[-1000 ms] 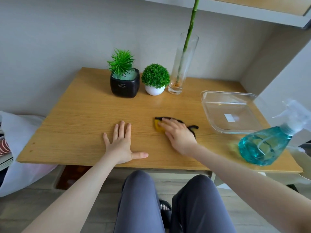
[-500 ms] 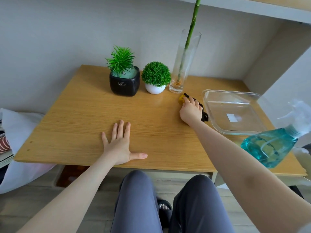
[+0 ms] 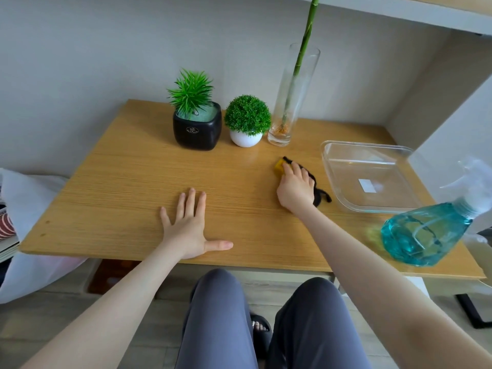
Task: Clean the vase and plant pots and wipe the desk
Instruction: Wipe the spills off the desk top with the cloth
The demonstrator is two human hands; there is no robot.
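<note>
My right hand (image 3: 295,189) presses a yellow and black cloth (image 3: 281,166) flat on the wooden desk (image 3: 133,182), right of centre, a little in front of the vase. My left hand (image 3: 187,227) lies flat on the desk near its front edge, fingers spread, holding nothing. Along the back stand a black square pot (image 3: 197,129) with a spiky green plant, a small white round pot (image 3: 245,138) with a ball-shaped plant, and a tall clear glass vase (image 3: 291,102) holding one green stalk.
A clear shallow plastic tray (image 3: 343,201) sits at the right of the desk, just right of the cloth. A teal spray bottle (image 3: 423,233) stands at the front right corner. A wall closes the right side, a shelf hangs overhead. White fabric (image 3: 29,198) lies left of the desk.
My right hand slid the cloth from the desk's middle out to the back right near the vase, then drew it back a little toward me. My left hand stayed put.
</note>
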